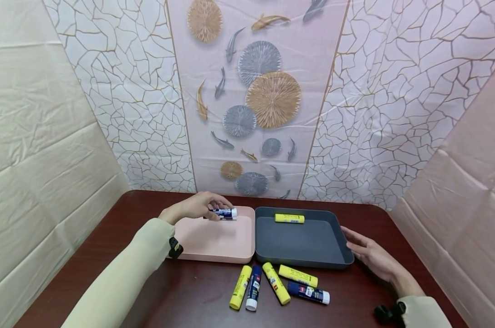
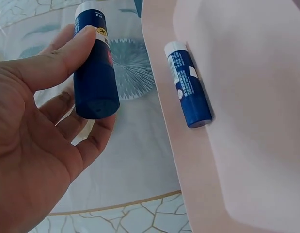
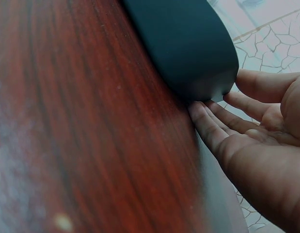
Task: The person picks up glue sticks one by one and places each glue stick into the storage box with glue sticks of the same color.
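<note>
Over the back of the pink tray [image 1: 214, 243], my left hand [image 1: 196, 206] grips a blue glue stick [image 2: 96, 87] with a white cap, thumb on one side and fingers on the other. A second blue glue stick [image 2: 189, 87] lies inside that tray along its wall, as the left wrist view shows. My right hand [image 1: 372, 256] is at the right side of the dark grey tray [image 1: 304, 246], its extended fingertips [image 3: 200, 109] touching the tray's corner. One yellow glue stick [image 1: 289, 218] lies at the back of the grey tray.
In front of the trays, several glue sticks lie on the dark red wooden table [image 1: 181, 291]: yellow ones [image 1: 241, 287] and blue ones with white caps [image 1: 308, 293]. Side by side, the trays stand near a patterned cloth backdrop [image 1: 251, 146]. Cloth walls rise at left and right.
</note>
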`<action>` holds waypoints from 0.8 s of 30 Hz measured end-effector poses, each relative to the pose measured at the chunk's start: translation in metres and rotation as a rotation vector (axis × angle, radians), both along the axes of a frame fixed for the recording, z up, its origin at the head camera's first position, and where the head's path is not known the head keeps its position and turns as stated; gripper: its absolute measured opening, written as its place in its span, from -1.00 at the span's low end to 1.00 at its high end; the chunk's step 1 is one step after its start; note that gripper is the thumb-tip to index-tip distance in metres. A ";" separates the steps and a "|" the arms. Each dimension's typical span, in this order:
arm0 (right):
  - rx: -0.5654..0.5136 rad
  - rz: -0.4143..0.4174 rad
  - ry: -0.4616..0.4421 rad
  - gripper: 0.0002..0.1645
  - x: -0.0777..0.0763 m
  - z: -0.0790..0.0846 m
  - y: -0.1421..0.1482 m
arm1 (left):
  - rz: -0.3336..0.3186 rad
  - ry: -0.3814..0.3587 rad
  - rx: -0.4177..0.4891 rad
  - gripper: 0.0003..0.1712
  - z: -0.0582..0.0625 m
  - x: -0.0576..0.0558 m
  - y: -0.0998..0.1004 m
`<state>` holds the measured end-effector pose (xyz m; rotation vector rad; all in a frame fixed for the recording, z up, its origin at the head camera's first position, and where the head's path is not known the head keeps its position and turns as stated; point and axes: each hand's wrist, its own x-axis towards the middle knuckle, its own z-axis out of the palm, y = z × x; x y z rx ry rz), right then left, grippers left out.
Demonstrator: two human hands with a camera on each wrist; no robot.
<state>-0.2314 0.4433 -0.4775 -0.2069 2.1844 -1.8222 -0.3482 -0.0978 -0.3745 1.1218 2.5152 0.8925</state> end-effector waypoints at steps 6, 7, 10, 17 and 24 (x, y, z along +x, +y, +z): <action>-0.017 0.013 0.012 -0.17 -0.001 -0.003 0.000 | -0.019 -0.006 -0.007 -0.54 -0.003 -0.009 0.001; -0.015 0.009 0.009 -0.17 -0.001 -0.003 0.000 | -0.018 -0.003 -0.016 -0.54 -0.004 -0.011 0.002; -0.010 -0.002 0.001 -0.18 -0.001 -0.002 -0.001 | -0.009 0.003 -0.039 -0.57 -0.006 -0.015 0.003; -0.022 0.027 0.026 -0.18 0.000 -0.002 0.000 | 0.029 -0.028 -0.055 -0.57 -0.010 -0.022 0.008; -0.024 0.016 0.022 -0.19 0.000 -0.002 0.001 | 0.033 -0.047 -0.050 -0.55 -0.017 -0.028 0.012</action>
